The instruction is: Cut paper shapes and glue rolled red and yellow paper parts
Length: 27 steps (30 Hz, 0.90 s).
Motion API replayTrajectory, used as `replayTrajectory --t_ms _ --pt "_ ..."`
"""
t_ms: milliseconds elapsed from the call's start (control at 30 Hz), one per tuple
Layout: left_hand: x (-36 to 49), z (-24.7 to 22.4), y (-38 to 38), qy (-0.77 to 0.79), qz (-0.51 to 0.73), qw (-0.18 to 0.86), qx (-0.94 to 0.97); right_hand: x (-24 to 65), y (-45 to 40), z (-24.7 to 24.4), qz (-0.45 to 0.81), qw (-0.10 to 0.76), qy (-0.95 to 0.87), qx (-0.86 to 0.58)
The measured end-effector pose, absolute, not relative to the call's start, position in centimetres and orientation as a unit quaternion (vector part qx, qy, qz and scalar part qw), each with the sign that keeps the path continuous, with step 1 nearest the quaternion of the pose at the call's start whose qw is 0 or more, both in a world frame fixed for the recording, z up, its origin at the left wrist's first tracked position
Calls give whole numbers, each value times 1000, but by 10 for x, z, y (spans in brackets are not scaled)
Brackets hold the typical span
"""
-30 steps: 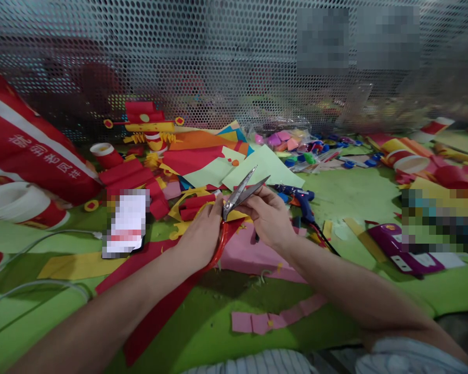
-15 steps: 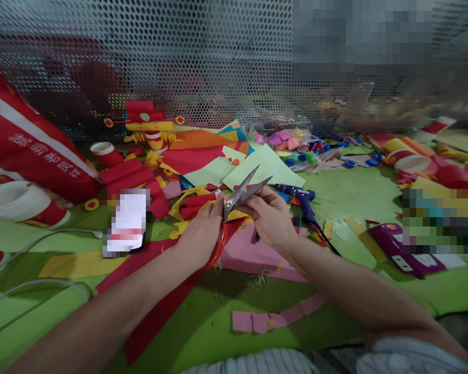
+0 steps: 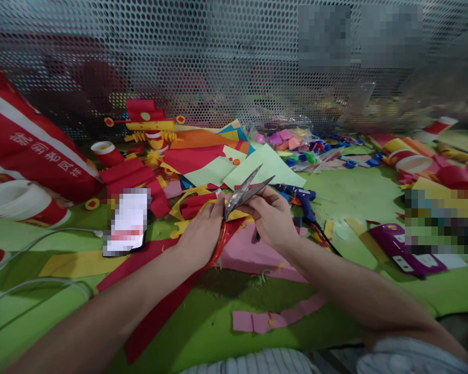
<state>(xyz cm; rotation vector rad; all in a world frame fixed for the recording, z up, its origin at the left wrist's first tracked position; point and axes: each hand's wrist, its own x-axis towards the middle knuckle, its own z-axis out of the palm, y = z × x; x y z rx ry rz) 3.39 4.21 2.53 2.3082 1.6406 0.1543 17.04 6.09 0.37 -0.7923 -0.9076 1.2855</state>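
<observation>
My left hand (image 3: 203,236) is closed around a pair of scissors (image 3: 242,196). Their red-orange handles (image 3: 219,244) show beside the palm, and the parted blades point up and to the right. Just right of the blades, my right hand (image 3: 272,215) has its fingers pinched on a small yellow piece of paper (image 3: 237,214), partly hidden behind the scissors and fingers. Below both hands lie a pink paper sheet (image 3: 249,254) and a long red paper strip (image 3: 159,317).
A phone (image 3: 127,221) lies left, near a white cable (image 3: 42,234). A blue glue gun (image 3: 304,200) rests right of my hands. Further out are a purple case (image 3: 407,249), paper sheets (image 3: 265,166), paper cups (image 3: 105,150) and a red bag (image 3: 35,140). Perforated metal (image 3: 179,57) stands behind.
The scissors' blade tips have shifted very slightly to the right. Both hands otherwise keep nearly the same pose and place.
</observation>
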Motion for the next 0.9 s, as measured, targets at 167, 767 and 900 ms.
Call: replayTrajectory --t_ms 167,767,900 --pt "33 24 43 570 50 143 808 171 61 5 562 633 -400 -350" --pt "30 27 45 567 17 98 818 172 61 6 557 637 -399 -354" --pt "30 27 45 559 17 85 825 173 62 6 560 637 -399 -349"
